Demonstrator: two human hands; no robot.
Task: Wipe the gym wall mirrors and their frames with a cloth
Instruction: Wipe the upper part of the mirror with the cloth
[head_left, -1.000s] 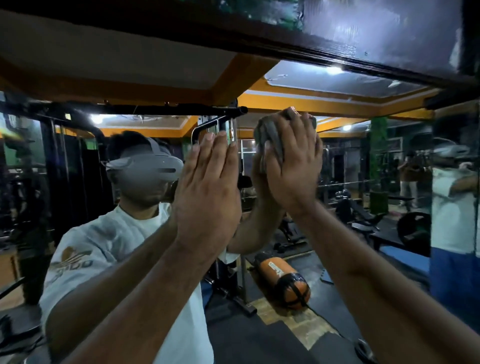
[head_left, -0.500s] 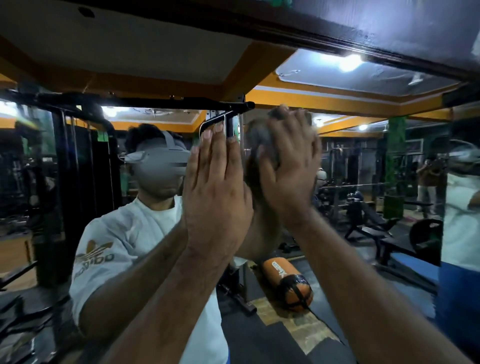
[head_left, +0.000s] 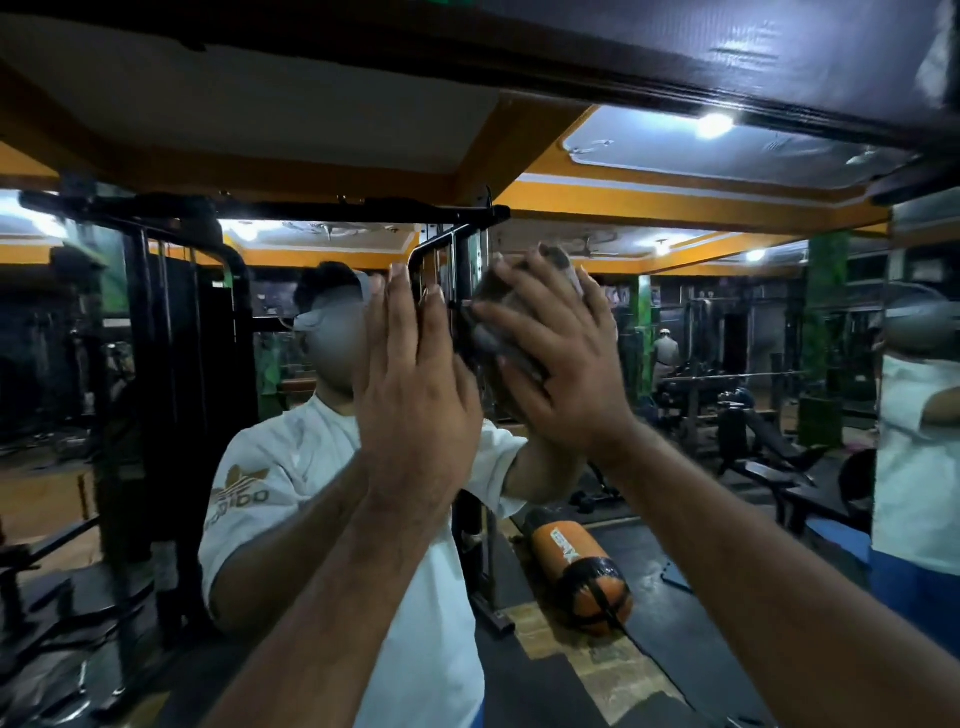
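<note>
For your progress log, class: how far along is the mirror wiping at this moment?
Done: nothing can be confirmed; the mirror reflects clearly, but no wiped patch stands out. In hand: the right hand presses a grey cloth against the glass at head height, while the left hand rests flat and open beside it. Left: the dark frame above is not being touched, and the lower glass is not being wiped.

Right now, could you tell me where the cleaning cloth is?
In the head view, the grey cloth is pressed against the mirror under the right hand, just right of the flat left hand.
</note>
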